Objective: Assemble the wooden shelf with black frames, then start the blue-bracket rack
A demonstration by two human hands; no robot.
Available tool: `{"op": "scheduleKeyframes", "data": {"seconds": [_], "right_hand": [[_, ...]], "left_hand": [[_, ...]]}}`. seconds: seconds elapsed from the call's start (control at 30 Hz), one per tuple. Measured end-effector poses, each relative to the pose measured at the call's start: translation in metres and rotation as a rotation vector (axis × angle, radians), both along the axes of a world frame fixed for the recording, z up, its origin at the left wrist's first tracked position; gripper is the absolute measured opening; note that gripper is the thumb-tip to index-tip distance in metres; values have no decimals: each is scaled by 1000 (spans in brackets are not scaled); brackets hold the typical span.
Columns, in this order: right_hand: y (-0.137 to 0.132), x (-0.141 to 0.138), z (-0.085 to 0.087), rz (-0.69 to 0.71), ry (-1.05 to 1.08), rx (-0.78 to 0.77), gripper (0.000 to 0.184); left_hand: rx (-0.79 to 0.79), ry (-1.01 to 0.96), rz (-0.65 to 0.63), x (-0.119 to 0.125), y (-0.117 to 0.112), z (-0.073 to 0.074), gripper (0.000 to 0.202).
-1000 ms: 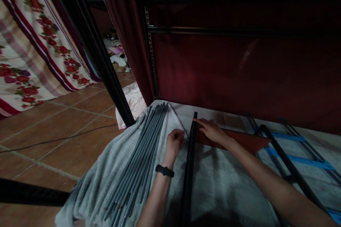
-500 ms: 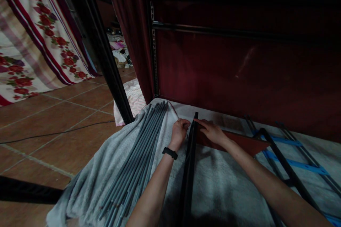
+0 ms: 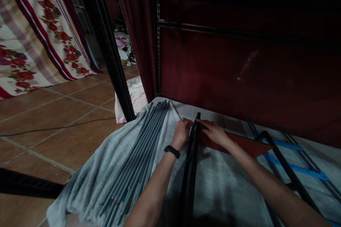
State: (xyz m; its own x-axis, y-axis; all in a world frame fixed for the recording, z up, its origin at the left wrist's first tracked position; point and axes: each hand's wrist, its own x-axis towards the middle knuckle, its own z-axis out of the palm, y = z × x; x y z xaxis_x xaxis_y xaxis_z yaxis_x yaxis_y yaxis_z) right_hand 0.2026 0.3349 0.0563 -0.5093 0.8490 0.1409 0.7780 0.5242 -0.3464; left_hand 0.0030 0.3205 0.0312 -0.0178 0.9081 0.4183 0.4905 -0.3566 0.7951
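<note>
and here at the far end of the black bar (image 3: 190, 165), both hands meet; the left hand (image 3: 182, 132) is right beside its left face, wrist in a dark band (image 3: 172, 151), fingers curled in toward the thumb; whether that grip pinches anything, i cannot tell, the fingertips are too small and dim; over on the other side, the right hand (image 3: 213, 132) stretches its forefinger to the bar's upper end, other fingers bent below, and whether its grip closes on the bar i cannot tell either; the bar itself runs lengthwise over the grey blanket (image 3: 223, 177), between the two forearms; left of it, a bundle of grey rods (image 3: 135, 159) lies on the blanket; right of it, a brown panel (image 3: 239, 142) passes behind the right forearm, toward a black frame (image 3: 283, 161) near blue strips (image 3: 298, 167)!
</note>
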Motion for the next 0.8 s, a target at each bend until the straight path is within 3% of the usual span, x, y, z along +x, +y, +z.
{"op": "scheduleKeyframes", "data": {"seconds": [0.27,0.5,0.7,0.8], "right_hand": [[0,0,-1,7,44,-7,58],[3,-2,-6,-76,110,-26,52],[6,-5,-7,-119,94,14,17],[5,-5,-6,-84,115,18,15]], "left_hand": [[19,74,-113,-1,9,7,24],[-31,-66,-166,-5,16,4,22],[-95,-240,-195,-2,20,-6,20],[-82,-190,-182,-1,21,-4,24]]}}
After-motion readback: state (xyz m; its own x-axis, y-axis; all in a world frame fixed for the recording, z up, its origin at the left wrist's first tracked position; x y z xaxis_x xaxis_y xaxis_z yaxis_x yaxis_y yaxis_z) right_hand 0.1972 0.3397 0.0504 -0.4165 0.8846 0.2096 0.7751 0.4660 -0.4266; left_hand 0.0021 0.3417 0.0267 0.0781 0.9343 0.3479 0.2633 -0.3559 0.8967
